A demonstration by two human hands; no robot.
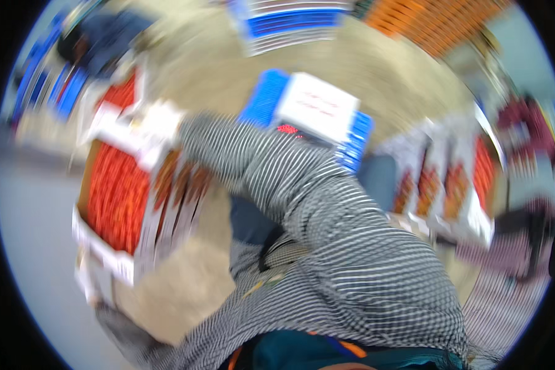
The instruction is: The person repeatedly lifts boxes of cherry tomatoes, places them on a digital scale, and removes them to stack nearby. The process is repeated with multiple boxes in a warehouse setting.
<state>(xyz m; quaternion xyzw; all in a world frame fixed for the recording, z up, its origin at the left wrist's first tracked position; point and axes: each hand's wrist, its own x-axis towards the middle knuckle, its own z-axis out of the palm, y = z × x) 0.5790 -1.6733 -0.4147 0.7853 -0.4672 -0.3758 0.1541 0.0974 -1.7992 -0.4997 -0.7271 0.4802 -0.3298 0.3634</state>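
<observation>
A stack of open white cardboard boxes stands to my left. Its top box is filled with slender red pieces, too blurred to name more closely. My right arm, in a black-and-white striped sleeve, reaches across to the far end of this stack. There my right hand, in a white glove, is at the top box's far corner; its fingers are blurred. My left hand shows pale at the near end, low beside the box wall. Its fingers are mostly hidden, so its grip cannot be told.
A blue plastic crate with a white lid or sheet bearing red writing stands ahead. More boxes of red pieces stand right. Blue-and-white crates and orange crates are farther off. People are at left and right.
</observation>
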